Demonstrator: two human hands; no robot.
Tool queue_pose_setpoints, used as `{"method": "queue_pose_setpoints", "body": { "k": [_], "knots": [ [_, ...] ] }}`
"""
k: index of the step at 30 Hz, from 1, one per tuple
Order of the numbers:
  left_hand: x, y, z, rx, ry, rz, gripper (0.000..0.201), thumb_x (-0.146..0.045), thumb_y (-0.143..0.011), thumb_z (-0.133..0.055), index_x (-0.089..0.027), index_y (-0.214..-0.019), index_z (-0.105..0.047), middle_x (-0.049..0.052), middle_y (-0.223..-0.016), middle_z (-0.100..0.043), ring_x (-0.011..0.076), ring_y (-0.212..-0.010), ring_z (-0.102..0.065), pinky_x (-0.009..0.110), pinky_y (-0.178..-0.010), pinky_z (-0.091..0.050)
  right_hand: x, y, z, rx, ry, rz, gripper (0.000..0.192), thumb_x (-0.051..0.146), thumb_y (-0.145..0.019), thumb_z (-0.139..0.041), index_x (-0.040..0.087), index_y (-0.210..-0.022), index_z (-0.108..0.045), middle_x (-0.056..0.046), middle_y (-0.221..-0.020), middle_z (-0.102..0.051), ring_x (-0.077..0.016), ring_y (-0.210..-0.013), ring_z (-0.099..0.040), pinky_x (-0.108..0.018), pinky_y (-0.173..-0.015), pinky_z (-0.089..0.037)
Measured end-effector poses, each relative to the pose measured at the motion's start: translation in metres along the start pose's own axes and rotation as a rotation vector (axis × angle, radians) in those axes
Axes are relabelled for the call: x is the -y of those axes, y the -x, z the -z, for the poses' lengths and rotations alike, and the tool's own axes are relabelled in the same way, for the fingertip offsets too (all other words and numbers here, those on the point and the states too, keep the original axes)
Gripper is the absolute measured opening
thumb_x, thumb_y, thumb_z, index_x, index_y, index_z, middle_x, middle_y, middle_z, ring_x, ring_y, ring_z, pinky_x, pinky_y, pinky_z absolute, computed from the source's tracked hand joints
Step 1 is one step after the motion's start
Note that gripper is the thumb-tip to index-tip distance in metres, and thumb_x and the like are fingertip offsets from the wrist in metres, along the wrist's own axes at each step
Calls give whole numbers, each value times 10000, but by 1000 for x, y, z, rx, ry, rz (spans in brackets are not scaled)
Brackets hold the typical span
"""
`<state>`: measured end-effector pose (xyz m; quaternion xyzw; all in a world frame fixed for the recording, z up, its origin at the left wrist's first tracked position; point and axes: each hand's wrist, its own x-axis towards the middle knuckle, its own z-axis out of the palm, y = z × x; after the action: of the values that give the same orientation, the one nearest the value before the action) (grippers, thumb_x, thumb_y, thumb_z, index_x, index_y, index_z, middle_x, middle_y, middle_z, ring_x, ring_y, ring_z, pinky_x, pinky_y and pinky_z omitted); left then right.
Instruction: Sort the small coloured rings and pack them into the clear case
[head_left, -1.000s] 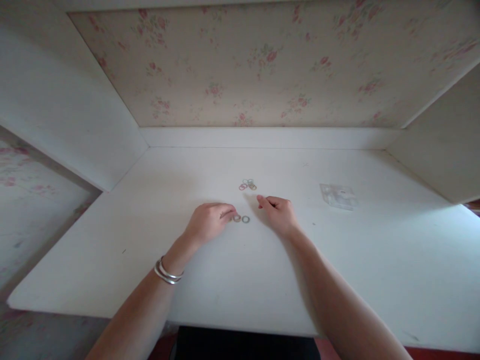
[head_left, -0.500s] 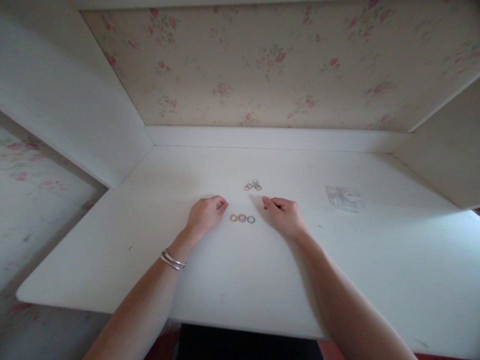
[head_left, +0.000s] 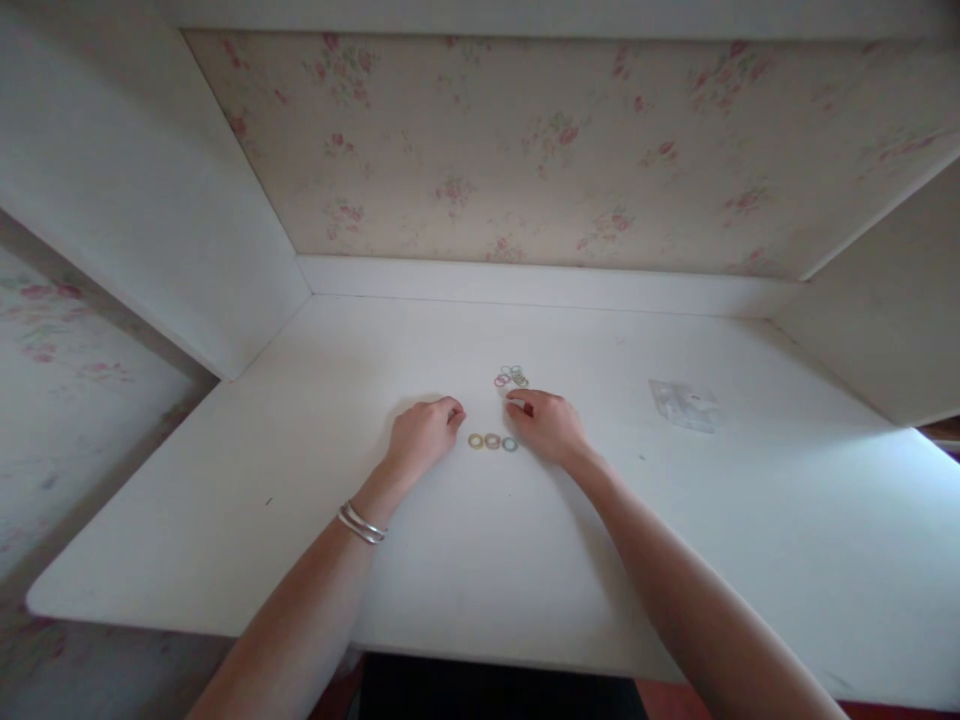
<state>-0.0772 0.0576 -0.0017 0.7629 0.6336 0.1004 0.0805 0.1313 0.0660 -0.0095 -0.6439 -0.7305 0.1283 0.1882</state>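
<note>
Three small rings lie in a row on the white table: a yellow ring [head_left: 471,441], a pinkish ring [head_left: 486,442] and a grey-green ring [head_left: 516,445]. Just left of the row rests my left hand [head_left: 426,433], its fingers curled and fingertips pressed together; whether anything is in the pinch is hidden. My right hand [head_left: 547,425] is to the right of and behind the row, thumb and forefinger apart with nothing visible between them. Its forefinger is close to a small cluster of thin coloured rings [head_left: 519,378], pink and greenish, which lie partly overlapping.
A clear plastic bag [head_left: 682,405] lies on the white table [head_left: 450,560] to the right. A small dark sliver [head_left: 268,501] is at the left. White panels and a flowered wall [head_left: 487,150] close off the back and sides.
My right hand has moved left towards the ring cluster, and its thumb and forefinger have parted. My left hand stays beside the row. The view has shifted slightly.
</note>
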Motion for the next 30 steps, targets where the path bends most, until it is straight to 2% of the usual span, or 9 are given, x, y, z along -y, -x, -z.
{"method": "queue_pose_setpoints", "body": {
  "k": [4, 9, 13, 16, 18, 21, 23, 26, 30],
  "knots": [
    [-1, 0, 2, 18, 20, 11, 274, -425, -892, -422, -305, -973, -655, 11, -924, -705, 186, -846, -643, 270, -700, -450, 11, -22, -1, 66, 106, -1, 343, 410, -878, -401, 372, -1147, -610, 0, -1092, -672, -193, -882, -623, -281, -726, -427],
    [0, 1, 3, 33, 32, 18, 274, -421, -896, -416, -309, -988, -649, 11, -940, -702, 184, -863, -640, 268, -702, -448, 16, -44, -2, 110, 126, -54, 302, 368, -861, -432, 302, -995, -694, -49, -977, -701, -213, -854, -633, -275, -691, -428],
    [0, 2, 3, 46, 30, 11, 278, -413, -902, -406, -300, -1006, -638, 23, -930, -701, 192, -860, -641, 276, -698, -445, 16, -45, -2, 114, 112, -41, 242, 276, -835, -481, 220, -873, -713, -92, -888, -697, -210, -819, -628, -265, -672, -415],
    [-1, 3, 4, 49, 22, 5, 279, -404, -906, -400, -294, -1018, -631, 33, -934, -699, 202, -868, -642, 290, -705, -446, 18, -35, -4, 90, 105, -7, 247, 213, -855, -445, 187, -876, -690, -112, -957, -670, -193, -823, -613, -263, -682, -405],
    [-3, 4, 5, 55, 22, 17, 284, -407, -907, -399, -290, -1028, -628, 41, -952, -697, 200, -889, -639, 290, -718, -444, 17, -24, -4, 69, 39, 67, 238, 199, -868, -437, 181, -903, -671, -98, -983, -650, -168, -837, -593, -247, -703, -400],
    [-4, 5, 6, 66, 24, 24, 293, -410, -911, -391, -286, -1040, -622, 44, -967, -694, 193, -909, -633, 284, -732, -439, 15, -1, -3, -19, -169, 186, 223, 243, -888, -445, 173, -915, -655, -58, -877, -620, -137, -769, -553, -227, -683, -394],
    [-4, 4, 5, 70, 18, 11, 292, -403, -917, -377, -288, -1032, -620, 41, -963, -694, 191, -903, -633, 284, -732, -438, 13, 17, -3, -56, -285, 202, 238, 302, -898, -453, 181, -904, -659, -31, -813, -573, -114, -662, -508, -222, -631, -385],
    [-2, 4, 3, 66, -2, -10, 299, -394, -924, -351, -289, -1014, -617, 40, -949, -693, 195, -884, -633, 288, -720, -439, 12, 37, -2, -19, -394, 253, 254, 344, -899, -464, 204, -908, -676, -16, -785, -514, -101, -612, -468, -222, -603, -383],
    [-2, 4, 2, 65, -25, -6, 303, -397, -927, -338, -286, -1006, -609, 38, -932, -693, 193, -856, -637, 282, -700, -432, 12, 44, -3, 9, -431, 293, 271, 352, -908, -452, 208, -917, -682, -26, -805, -500, -113, -665, -481, -234, -639, -403]
  ]
}}
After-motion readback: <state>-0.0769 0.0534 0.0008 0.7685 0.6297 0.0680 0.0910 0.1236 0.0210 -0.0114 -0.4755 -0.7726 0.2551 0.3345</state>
